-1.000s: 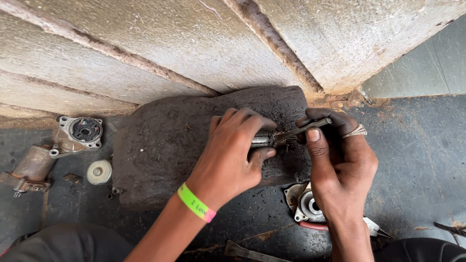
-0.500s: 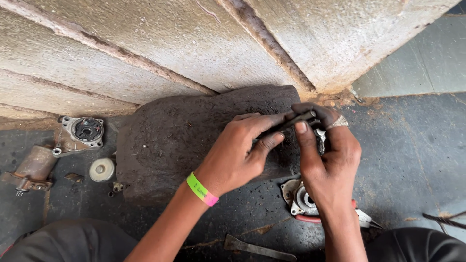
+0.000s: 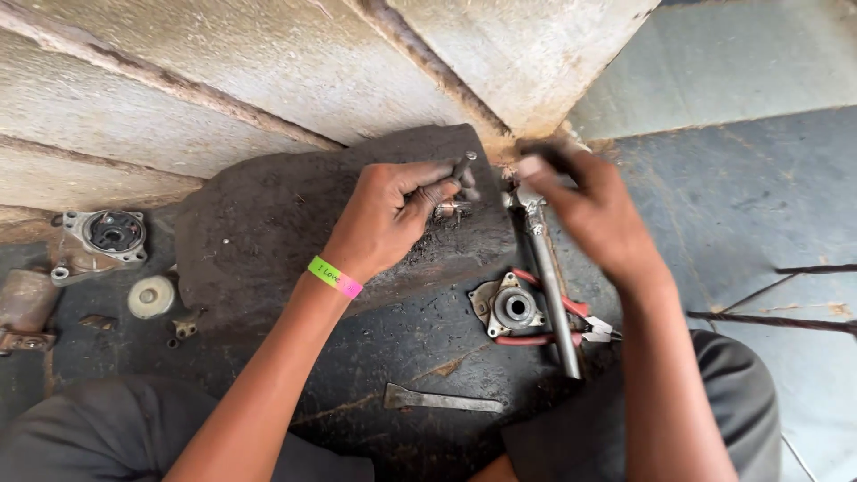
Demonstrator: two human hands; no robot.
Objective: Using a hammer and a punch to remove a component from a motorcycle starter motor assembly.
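Fingers of the left hand (image 3: 393, 214) pinch a small metal part (image 3: 451, 209) against the dark stone slab (image 3: 268, 223); just beside them, the blurred right hand (image 3: 580, 201) grips a steel tool (image 3: 549, 286). Stiff, light, likely greasy, so best held by its sides

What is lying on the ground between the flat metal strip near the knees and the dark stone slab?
In the head view, a small round metal housing sits on red-handled pliers between the flat metal strip and the stone slab.
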